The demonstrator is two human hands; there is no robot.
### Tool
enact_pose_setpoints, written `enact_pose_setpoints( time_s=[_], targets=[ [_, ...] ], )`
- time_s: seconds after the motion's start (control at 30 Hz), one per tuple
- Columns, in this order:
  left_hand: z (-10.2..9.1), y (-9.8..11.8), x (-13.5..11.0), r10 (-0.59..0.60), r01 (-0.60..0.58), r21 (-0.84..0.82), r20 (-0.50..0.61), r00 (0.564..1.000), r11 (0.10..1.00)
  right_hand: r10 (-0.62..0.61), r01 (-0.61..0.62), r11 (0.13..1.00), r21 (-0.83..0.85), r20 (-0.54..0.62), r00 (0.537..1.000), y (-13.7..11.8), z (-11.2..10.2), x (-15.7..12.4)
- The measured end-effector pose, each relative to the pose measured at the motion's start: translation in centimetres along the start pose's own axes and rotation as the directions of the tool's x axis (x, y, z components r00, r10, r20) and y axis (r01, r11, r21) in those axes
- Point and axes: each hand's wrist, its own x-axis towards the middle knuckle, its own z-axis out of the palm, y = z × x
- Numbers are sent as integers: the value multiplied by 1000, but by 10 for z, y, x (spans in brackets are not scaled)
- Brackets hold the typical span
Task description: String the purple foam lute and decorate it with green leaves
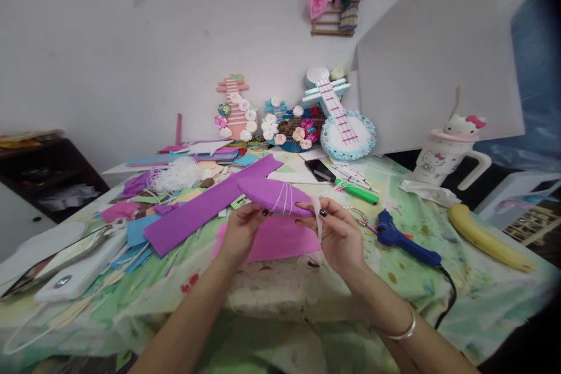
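A purple leaf-shaped craft piece (258, 191) with several white strings across it is held up in front of me. My left hand (242, 228) pinches its lower left edge between thumb and fingers. At its right end, my right hand (342, 232) has its fingers closed on the piece. A narrow whitish strip (318, 219) hangs at those fingers; whether it is attached to the piece, I cannot tell. Beneath lies a pink paper sheet (280, 239). A long purple paper strip (193, 216) stretches behind my left hand.
Right of my hands lie a blue glue gun (405, 239) with its cord, scissors (360, 216), a green cutter (357, 191) and a banana (486, 236). A lidded cup (445, 155) stands behind. White string (175, 178) and a white device (81, 266) are left. Decorated instrument models (348, 134) line the wall.
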Motion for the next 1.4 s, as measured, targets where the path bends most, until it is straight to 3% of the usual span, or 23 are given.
enact_pose_setpoints(
  time_s=[0.13,0.27,0.4,0.47,0.53,0.7,0.9,1.03,1.2,1.3,1.4],
  targets=[
    [-13,26,7,216,-218,101,30,976,971,-42,46,984,173,-28,999,16,29,-8],
    [-12,61,12,397,-414,238,117,910,879,36,16,919,393,-125,991,29,52,-14],
    [8,87,18,474,-518,485,223,852,704,148,-36,853,520,-175,973,38,53,-15],
    [18,89,23,455,-518,577,265,850,632,162,-42,837,545,-174,971,41,47,-15],
    [24,82,30,407,-493,608,286,867,622,170,-46,824,564,-169,971,44,38,-16],
    [33,38,54,276,-411,556,314,908,723,101,44,840,541,-235,967,49,11,-18],
    [61,-8,82,222,-428,555,399,889,713,-9,227,833,504,-399,917,44,-10,-18],
    [69,-31,95,108,-413,582,485,868,701,-58,301,853,425,-497,866,48,-18,-20],
    [61,-53,103,-62,-388,623,576,815,679,-14,212,918,334,-507,862,55,-27,-27],
    [54,-57,105,-134,-375,627,612,779,683,81,69,958,278,-495,865,49,-31,-35],
    [47,-57,106,-126,-403,600,649,750,692,122,-86,992,97,-482,868,29,-39,-41]
  ],
)
